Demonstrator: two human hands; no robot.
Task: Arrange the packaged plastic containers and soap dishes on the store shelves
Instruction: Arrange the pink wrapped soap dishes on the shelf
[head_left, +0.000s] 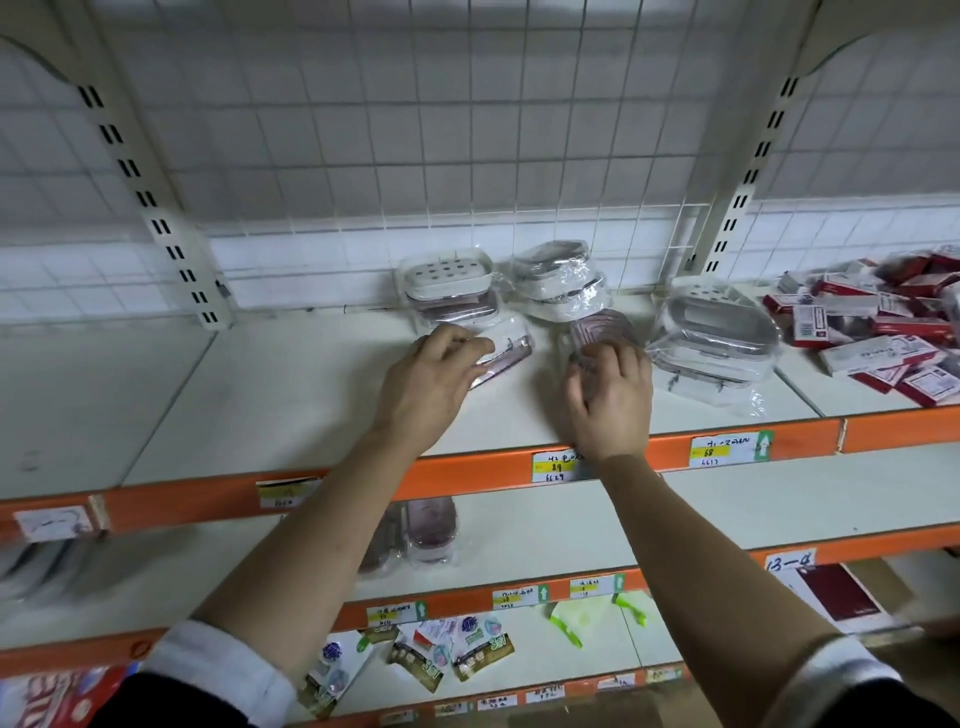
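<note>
On the white top shelf (291, 395) my left hand (426, 384) grips a flat wrapped soap dish (506, 351) lying on its side. My right hand (610, 400) holds a pink ribbed soap dish in clear wrap (597, 330). Behind them stand two stacks of wrapped white and pink soap dishes, one stack (449, 286) on the left and the other stack (561, 283) on the right. A larger wrapped clear container (714, 332) sits to the right of my right hand.
A pile of red and white boxes (883, 327) fills the shelf's right end. A wire grid back panel (415, 156) stands behind. On the shelf below lie wrapped pink containers (431, 530). Orange shelf edges carry price tags (553, 465).
</note>
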